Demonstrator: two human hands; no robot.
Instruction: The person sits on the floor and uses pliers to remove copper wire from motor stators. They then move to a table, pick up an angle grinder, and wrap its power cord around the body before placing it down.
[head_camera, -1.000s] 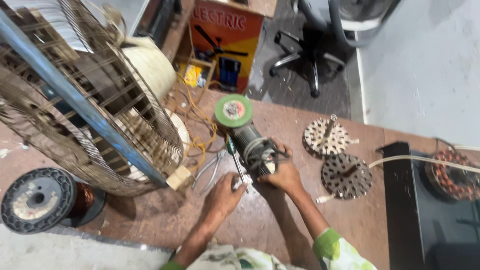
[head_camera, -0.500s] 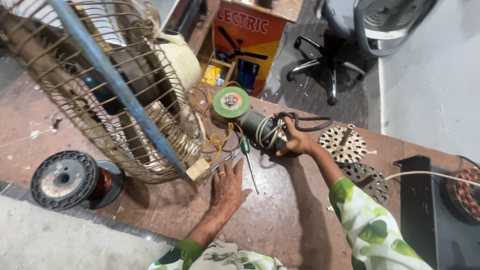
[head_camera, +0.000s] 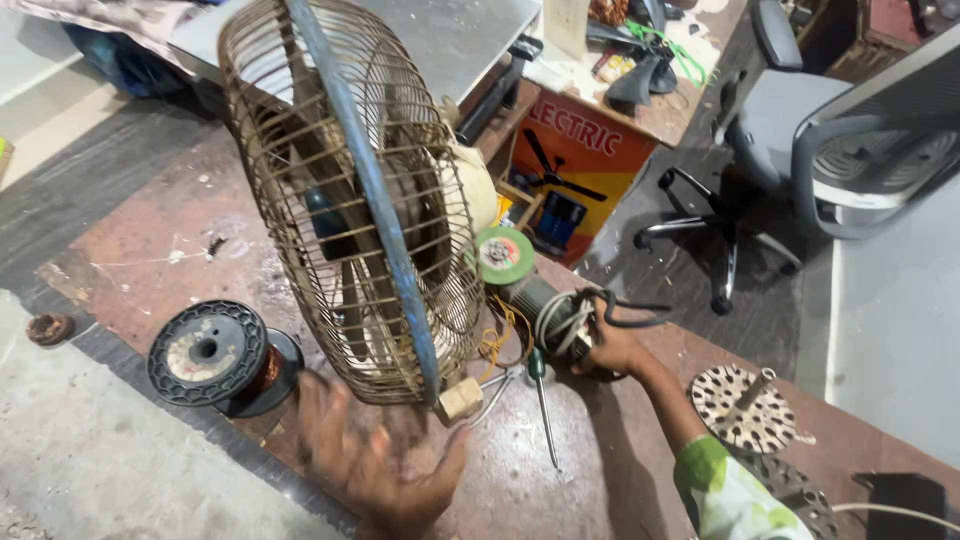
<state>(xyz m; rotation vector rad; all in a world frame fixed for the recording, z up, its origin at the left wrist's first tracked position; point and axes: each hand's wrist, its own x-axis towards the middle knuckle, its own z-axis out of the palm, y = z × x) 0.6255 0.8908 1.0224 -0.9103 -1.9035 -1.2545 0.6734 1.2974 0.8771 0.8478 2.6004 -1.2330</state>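
Observation:
My right hand (head_camera: 610, 348) is closed around the grey body of an angle grinder (head_camera: 545, 305), which has a cable wound around it and a green disc (head_camera: 503, 256) at its end. It lies on the brown worktable (head_camera: 620, 470) beside a rusty cage fan (head_camera: 350, 200) with a blue rim. My left hand (head_camera: 385, 472) is blurred, its fingers spread, holding nothing. It hovers just below the fan's lower edge and a small wooden block (head_camera: 460, 400). A green-handled screwdriver (head_camera: 541, 400) lies between my hands.
A black spool of copper wire (head_camera: 215, 355) sits left of the fan. Two slotted metal discs (head_camera: 745, 408) lie at the right. Beyond the table stand an orange box (head_camera: 575, 180), an office chair (head_camera: 745, 150) and a cluttered bench (head_camera: 640, 80).
My left hand has lifted off the table and swung left, under the fan. My right hand still grips the grinder. The view has tilted up and left.

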